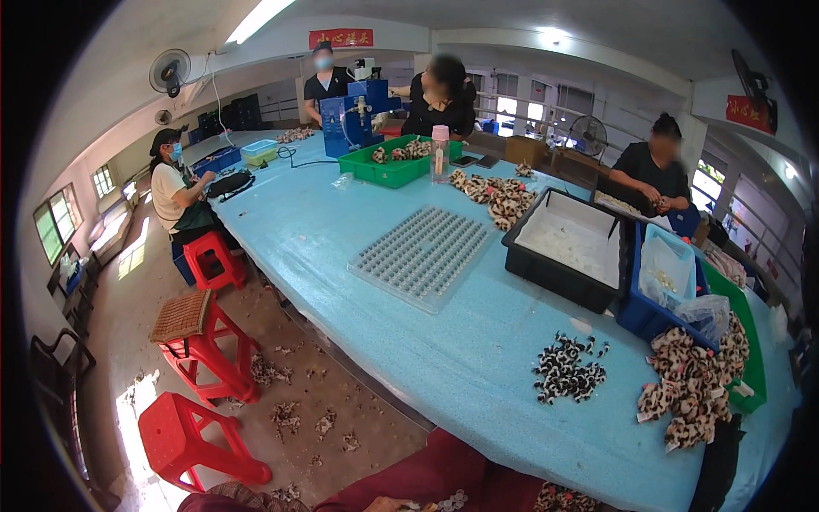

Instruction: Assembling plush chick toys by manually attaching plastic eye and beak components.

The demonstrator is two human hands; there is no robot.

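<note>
At the very bottom edge, a small part of my left hand (388, 504) shows beside dark red cloth (448, 465). Its fingers are mostly cut off, so its hold is hidden. Small greyish, see-through pieces (450, 502) lie just right of it, on or near the cloth. My right hand is out of sight. Brown-and-white spotted plush pieces (563, 497) peek out at the bottom, right of the red cloth. Up on the blue-covered table (478, 375), a heap of small black-and-white pieces (570, 367) lies nearest, with a pile of spotted plush pieces (687, 384) to its right.
A clear tray with rows of small round parts (422, 256) lies mid-table. Beside it stand a black bin (559, 286), a blue crate (653, 316) and a green crate (375, 171). A blue machine (341, 128) stands farther back. Red stools (192, 435) line the left; several people work around.
</note>
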